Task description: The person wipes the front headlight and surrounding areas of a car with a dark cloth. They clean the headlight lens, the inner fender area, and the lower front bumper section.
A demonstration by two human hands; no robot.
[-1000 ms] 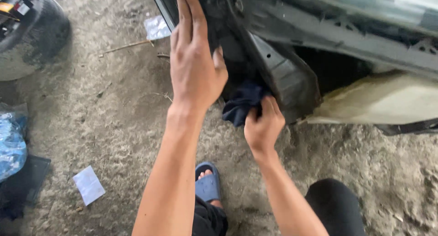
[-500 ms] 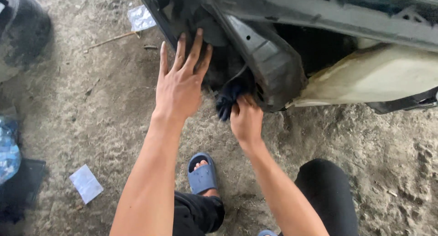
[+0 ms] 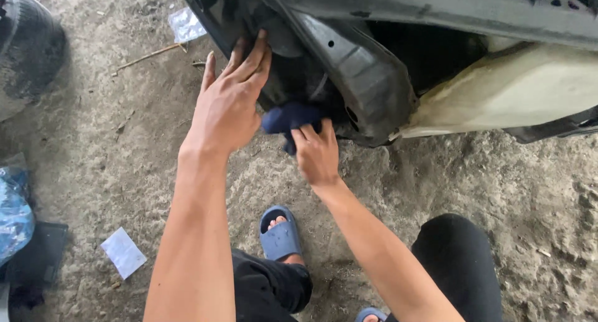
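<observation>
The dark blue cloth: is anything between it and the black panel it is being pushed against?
Nothing visible. The right hand presses the dark blue cloth straight onto the black panel; the left hand rests beside it.

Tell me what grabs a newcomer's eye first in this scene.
At centre, the right hand presses a dark blue cloth against the black plastic car panel. The left hand lies flat on that panel beside it. Below, a blue rubber sandal stands on the grey dirt ground.
</observation>
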